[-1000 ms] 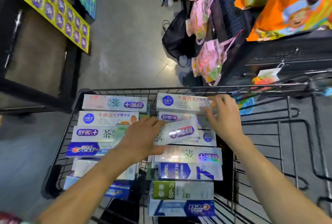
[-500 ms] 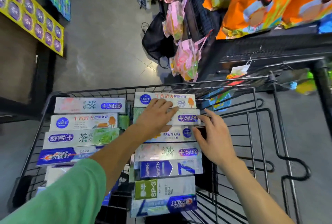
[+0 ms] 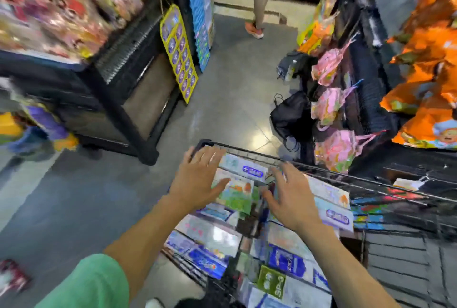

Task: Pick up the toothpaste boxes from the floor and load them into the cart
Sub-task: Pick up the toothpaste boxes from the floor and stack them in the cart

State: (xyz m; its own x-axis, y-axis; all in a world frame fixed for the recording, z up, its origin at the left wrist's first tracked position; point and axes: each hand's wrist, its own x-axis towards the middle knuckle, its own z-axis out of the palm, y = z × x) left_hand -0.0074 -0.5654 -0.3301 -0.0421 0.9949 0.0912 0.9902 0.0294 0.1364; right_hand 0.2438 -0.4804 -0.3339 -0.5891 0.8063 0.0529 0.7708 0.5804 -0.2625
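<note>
A black wire cart fills the lower right of the head view, loaded with several toothpaste boxes laid flat in two rows. My left hand hovers with fingers spread over the far left boxes, near the cart's front corner. My right hand is spread over the gap between the two rows, fingers straight. Neither hand holds a box. The picture is blurred by head motion.
A dark shelf unit with a hanging yellow card strip stands left of the aisle. Racks with pink and orange bags line the right. A black bag lies on the floor. A person's legs stand far down the aisle.
The view has swung up and left, showing more of the aisle. Both hands have lifted off the boxes and spread open; my left hand moved to the left row.
</note>
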